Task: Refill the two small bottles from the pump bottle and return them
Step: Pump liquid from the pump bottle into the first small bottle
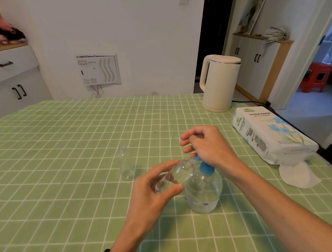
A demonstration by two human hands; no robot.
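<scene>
A: Why tilt the small bottle (176, 174)?
B: The left hand (151, 187) pinches it, thumb against fingers, with its mouth at the pump bottle (204, 192)'s blue nozzle (198, 158) to catch liquid. The right hand (207, 144) sits on the pump, fingers loosely spread, seemingly ready to press. The other bottle (126, 164) stands upright on the table nearby, waiting

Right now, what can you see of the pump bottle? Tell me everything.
The pump bottle is squat, round and clear, plastic by its look, with a blue pump head and a dip tube showing inside. It seems to hold clear liquid, and a pale label wraps its lower body. It stands upright on the green checked tablecloth. The right hand rests on the pump head from above. The left hand holds a small bottle tilted, its mouth at the blue spout.
</scene>
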